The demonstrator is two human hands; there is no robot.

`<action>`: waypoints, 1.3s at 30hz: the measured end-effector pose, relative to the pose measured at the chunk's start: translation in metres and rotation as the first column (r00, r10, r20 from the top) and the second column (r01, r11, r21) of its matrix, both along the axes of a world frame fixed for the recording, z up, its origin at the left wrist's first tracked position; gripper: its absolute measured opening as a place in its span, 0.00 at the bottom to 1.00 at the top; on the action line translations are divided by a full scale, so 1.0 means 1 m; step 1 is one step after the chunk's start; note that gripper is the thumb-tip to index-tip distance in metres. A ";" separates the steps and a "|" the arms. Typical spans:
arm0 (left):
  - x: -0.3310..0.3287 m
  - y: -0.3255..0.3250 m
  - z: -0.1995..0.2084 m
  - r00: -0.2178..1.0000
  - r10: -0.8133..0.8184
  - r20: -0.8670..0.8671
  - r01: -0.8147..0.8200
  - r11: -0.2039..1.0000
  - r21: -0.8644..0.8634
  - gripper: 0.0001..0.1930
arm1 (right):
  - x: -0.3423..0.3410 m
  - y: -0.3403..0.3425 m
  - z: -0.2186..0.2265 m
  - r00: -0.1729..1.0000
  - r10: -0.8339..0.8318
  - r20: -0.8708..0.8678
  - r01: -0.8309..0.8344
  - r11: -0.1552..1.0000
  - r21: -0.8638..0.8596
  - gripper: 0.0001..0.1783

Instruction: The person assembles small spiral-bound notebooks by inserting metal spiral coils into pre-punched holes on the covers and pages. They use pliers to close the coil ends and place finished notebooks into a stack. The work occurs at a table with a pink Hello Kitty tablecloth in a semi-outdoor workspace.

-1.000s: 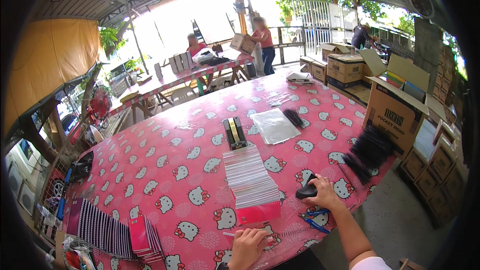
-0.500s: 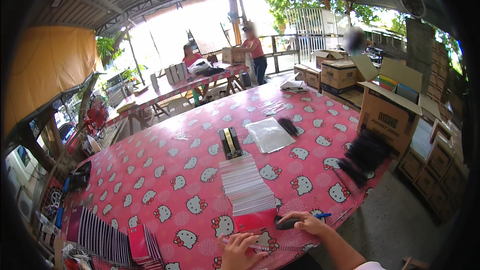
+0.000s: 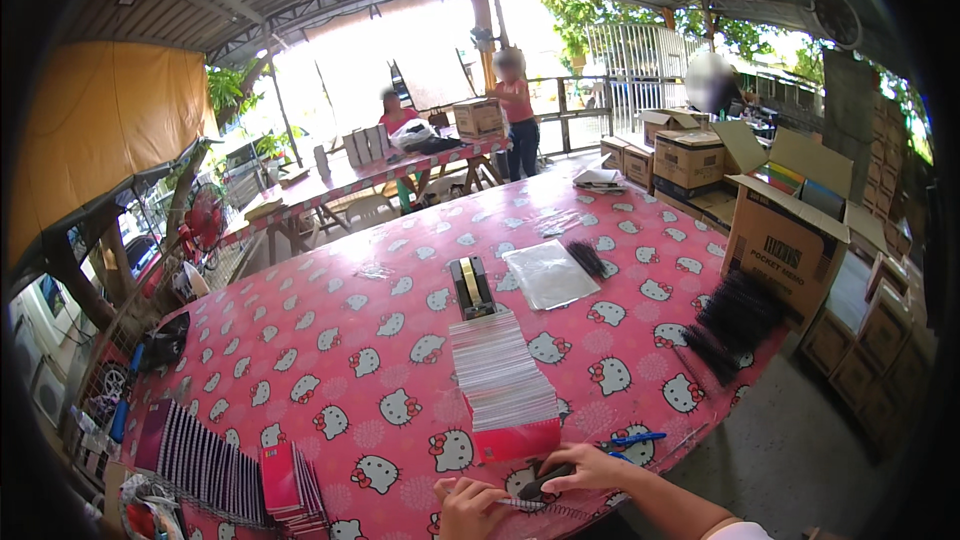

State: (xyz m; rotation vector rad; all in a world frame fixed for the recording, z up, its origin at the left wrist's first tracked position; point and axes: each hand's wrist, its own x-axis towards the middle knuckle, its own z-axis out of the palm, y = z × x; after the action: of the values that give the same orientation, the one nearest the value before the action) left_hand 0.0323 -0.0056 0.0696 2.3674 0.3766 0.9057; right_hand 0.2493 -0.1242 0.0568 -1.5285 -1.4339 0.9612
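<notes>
Left hand: Low on the pink cartoon-cat counter (image 3: 330,340), my left hand (image 3: 472,508) has its fingers bent close together at one end of a thin pale strip (image 3: 522,504); whether they pinch it firmly, I cannot tell.
Right hand: My right hand (image 3: 590,467) curls its fingers over a dark, rounded object (image 3: 534,488), whose exact kind I cannot make out.
Wire coil: A slim spiral coil (image 3: 572,513) lies below the right hand at the counter's near edge, to the right of the strip.
Step in hand: I judge this to be binding work, coil meeting page edge; the next move calls for a steady left hand and light, even pressure from the right.
Notebook stack: Fanned booklets (image 3: 505,370) with a red cover in front lie just beyond both hands, limiting forward reach.
Cutters: A blue-handled pair of cutters (image 3: 636,439) sits beside the right hand, where a sideways sweep could catch it.
Around: A tape dispenser (image 3: 472,290), clear plastic sleeves (image 3: 552,275) and a heap of black coils (image 3: 738,325) lie farther off; spiral-bound notebooks (image 3: 210,465) line the left.
Background: Two co-workers (image 3: 517,105) occupy a farther counter.
</notes>
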 end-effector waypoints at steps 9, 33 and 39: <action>0.000 -0.002 0.001 0.992 0.123 -0.037 -0.125 0.991 -0.054 0.34 | 0.004 0.013 0.002 0.996 -0.035 0.086 0.026 0.994 0.108 0.26; -0.022 0.035 -0.057 0.943 0.256 0.212 -0.030 0.702 -0.712 0.18 | -0.011 0.040 0.001 0.975 0.048 -0.218 -0.031 0.996 0.083 0.27; -0.014 0.028 -0.052 0.936 0.297 0.190 -0.071 0.688 -0.722 0.17 | -0.008 0.038 0.002 0.905 0.017 -0.424 -0.049 0.997 -0.064 0.27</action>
State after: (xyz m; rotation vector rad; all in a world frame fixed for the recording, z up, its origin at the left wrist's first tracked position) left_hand 0.0179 0.0226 0.0181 1.4697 0.7114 0.9639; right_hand 0.2415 -0.0860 0.0588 -1.2472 -1.1238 1.2883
